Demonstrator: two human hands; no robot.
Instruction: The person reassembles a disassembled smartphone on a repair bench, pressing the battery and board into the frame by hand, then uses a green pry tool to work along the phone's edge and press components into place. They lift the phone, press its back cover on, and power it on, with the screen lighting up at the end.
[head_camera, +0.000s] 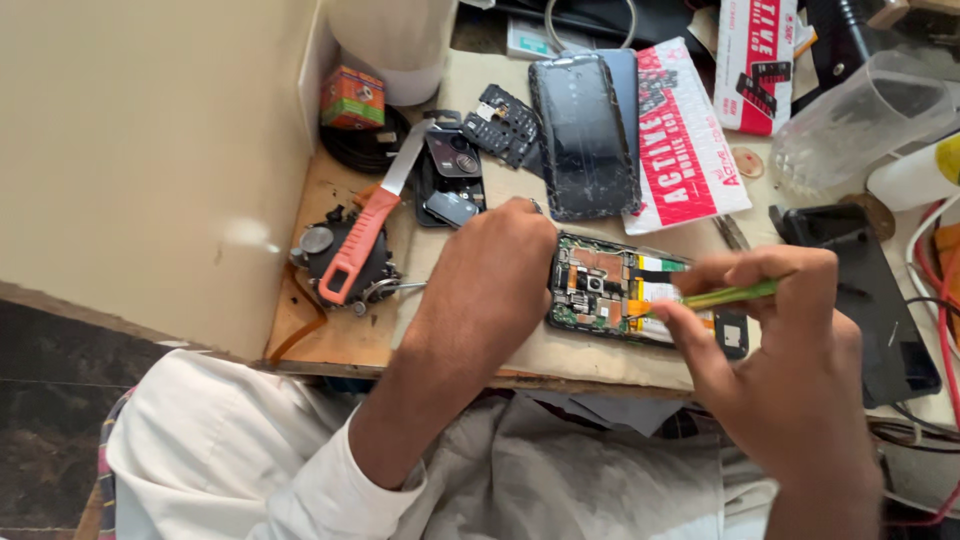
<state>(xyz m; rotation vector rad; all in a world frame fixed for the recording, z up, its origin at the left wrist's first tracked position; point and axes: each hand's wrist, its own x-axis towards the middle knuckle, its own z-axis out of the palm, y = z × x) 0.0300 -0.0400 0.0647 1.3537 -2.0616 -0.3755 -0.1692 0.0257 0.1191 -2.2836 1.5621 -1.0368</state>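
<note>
An opened phone (605, 290) lies on the workbench with its green circuit board and yellow parts bare. My left hand (490, 275) presses on the phone's left end and holds it down. My right hand (770, 340) grips a thin green tool (725, 295) like a pen, its tip touching the inside of the phone near the middle. The phone's right end is partly hidden behind my right hand.
A cracked dark phone screen (585, 135) lies behind, beside red-and-white packets (685, 150). At the left sit an orange-handled knife (365, 235) on a black part, loose black covers (450, 170) and a small orange box (352, 97). A clear plastic cup (860, 120) and cables (940, 300) stand right.
</note>
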